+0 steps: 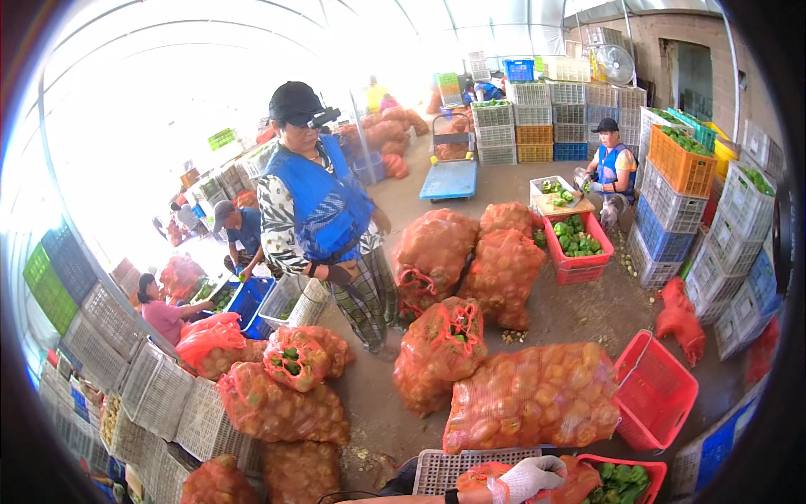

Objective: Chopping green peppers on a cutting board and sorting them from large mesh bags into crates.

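Note:
My left hand (532, 479), in a white knit glove with a dark band at the wrist, reaches in from the bottom edge. Its fingers are curled; whether they grip anything cannot be told. Beneath and beside it lies orange-red mesh bag material (576, 480). Just right of the hand, a red plastic crate (658, 474) holds green peppers (620, 482). A white slatted crate (463, 463) sits to its left. Beyond lies a full orange mesh sack (535, 397) on its side. My right hand is out of view.
A red crate (658, 390) stands tilted at right. Several mesh sacks (434, 252) cover the floor ahead. A person in a blue vest (321, 195) stands among them; another person (611, 164) sits by a cutting board (563, 205). Stacked crates (667, 208) line the right.

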Demonstrator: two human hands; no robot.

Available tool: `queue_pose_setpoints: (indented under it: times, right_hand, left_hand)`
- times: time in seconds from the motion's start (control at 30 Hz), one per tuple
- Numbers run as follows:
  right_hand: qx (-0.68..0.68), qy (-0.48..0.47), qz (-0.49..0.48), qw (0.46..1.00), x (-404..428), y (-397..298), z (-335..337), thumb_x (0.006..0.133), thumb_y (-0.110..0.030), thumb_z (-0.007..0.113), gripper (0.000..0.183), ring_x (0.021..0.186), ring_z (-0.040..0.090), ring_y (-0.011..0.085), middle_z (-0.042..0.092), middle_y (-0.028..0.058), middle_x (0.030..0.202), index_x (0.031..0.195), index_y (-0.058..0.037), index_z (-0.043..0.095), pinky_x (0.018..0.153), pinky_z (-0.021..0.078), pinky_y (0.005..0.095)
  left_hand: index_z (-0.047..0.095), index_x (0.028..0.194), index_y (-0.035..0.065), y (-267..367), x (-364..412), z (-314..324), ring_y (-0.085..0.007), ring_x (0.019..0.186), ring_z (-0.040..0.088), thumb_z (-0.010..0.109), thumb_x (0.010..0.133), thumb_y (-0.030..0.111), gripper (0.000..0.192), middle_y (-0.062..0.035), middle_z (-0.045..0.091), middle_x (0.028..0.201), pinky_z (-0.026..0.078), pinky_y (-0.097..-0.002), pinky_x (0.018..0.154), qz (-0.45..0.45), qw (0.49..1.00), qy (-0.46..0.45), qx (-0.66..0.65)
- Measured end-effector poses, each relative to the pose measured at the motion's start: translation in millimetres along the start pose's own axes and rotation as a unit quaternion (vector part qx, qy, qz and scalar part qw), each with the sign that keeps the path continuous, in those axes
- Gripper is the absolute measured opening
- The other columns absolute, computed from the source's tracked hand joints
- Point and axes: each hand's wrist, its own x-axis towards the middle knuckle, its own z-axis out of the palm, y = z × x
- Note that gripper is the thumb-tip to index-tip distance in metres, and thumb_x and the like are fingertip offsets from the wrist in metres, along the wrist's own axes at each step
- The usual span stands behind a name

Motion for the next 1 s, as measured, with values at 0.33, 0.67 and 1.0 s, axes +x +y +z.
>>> queue_pose_setpoints:
  times: [0.33, 0.67, 1.0]
  right_hand:
    - [-0.187, -0.036, -0.073, 0.979, -57.4, 111.3, 66.9, 0.094, -0.022, 0.072, 0.045, 0.093, 0.066, 0.0363, 0.067, 0.0174, 0.111, 0.137, -0.0092, 0.064, 0.079, 0.0559, 0.0484]
    - [-0.24, -0.036, -0.143, 0.96, -51.4, 135.9, 76.1, 0.095, -0.024, 0.073, 0.042, 0.081, 0.067, 0.0393, 0.07, 0.0173, 0.1, 0.136, -0.0159, 0.069, 0.068, 0.0566, 0.0526]
    - [0.14, 0.056, 0.263, 0.953, -6.1, 32.6, 92.5, 0.091, -0.012, 0.066, 0.023, 0.063, 0.05, 0.0086, 0.058, 0.0008, 0.065, 0.077, 0.0062, 0.066, 0.055, 0.0428, 0.0346]
  left_hand:
    - [0.068, 0.12, 0.0037, 87.4, 78.2, 13.2, -0.0125, 0.096, 0.066, 0.076, 0.095, 0.027, 0.035, -0.0037, 0.071, 0.099, 0.054, -0.0297, 0.084, -0.476, 0.61, -0.121, 0.622]
    - [0.042, 0.161, 0.0123, 154.4, 102.2, 22.7, -0.0412, 0.134, 0.058, 0.086, 0.079, 0.039, 0.097, -0.0263, 0.055, 0.149, 0.05, -0.0459, 0.109, -0.413, 0.379, -0.268, 0.783]
    - [0.039, 0.16, 0.0101, 130.4, 34.7, -108.2, -0.0441, 0.13, 0.061, 0.078, 0.086, 0.028, 0.085, -0.0276, 0.057, 0.143, 0.052, -0.0477, 0.106, -0.419, 0.351, -0.34, 0.765]
